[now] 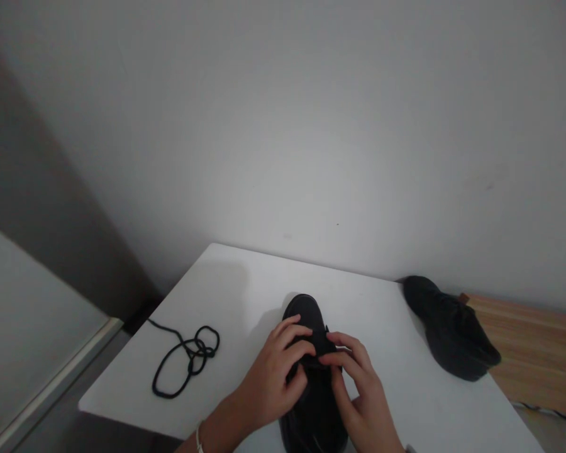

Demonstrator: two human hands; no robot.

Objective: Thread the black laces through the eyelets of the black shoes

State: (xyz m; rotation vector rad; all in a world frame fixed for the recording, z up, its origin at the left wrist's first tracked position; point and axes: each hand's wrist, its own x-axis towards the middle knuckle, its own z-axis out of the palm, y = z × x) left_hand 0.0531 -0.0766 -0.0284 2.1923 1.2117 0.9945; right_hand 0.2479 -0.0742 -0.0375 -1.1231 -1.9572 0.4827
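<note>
A black shoe (315, 402) lies on the white table with its toe pointing toward the wall and its opening toward me. My left hand (279, 371) grips the shoe's left side, fingers bent over the upper near the tongue. On the other side, my right hand (353, 384) pinches the shoe's upper near the lacing edge, thumb and fingertips close together. A small dark piece sticks up by the right fingertips; whether it is lace or flap, I cannot tell. A loose black shoelace (170, 395) lies in loops to the left, apart from both hands.
A second black shoe (453, 330) rests at the table's right edge. Beyond it is a wood-grain panel (538, 352) with a cable (547, 412) below. The white table (245, 277) stands against a grey wall (311, 126); its left edge drops off near the lace.
</note>
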